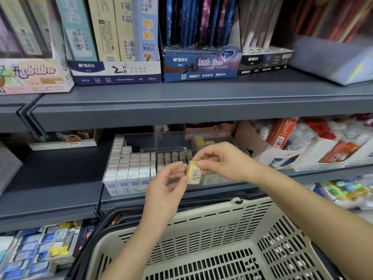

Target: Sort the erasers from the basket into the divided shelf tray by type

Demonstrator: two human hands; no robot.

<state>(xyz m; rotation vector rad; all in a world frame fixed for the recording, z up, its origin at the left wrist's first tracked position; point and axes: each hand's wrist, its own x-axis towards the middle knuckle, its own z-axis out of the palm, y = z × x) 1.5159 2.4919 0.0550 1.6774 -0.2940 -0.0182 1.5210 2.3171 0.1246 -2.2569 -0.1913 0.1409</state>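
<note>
From my feed, both hands meet in front of the middle shelf (50,178) — between them is a yellow eraser (194,172), held upright with its barcode label facing me. The right hand (224,160) comes in from the right and pinches the eraser's upper right corner, thumb and fingers (201,164) curled round it. The left hand (165,186) rises from below, its fingers bent inward and its thumb against the eraser's lower left edge, so it looks to grip it as well. Just behind the eraser sits the clear divided tray (171,138): white erasers (129,164) with blue sleeves pack its left compartment in rows, grey erasers (173,156) stand in the middle one, and a few yellow erasers (201,141) lie at the far right. Nearer to me, below the hands, is the beige slotted basket (212,229) with a black handle — I cannot tell what lies in its bottom. Pencil boxes (199,65) line the shelf above.
</note>
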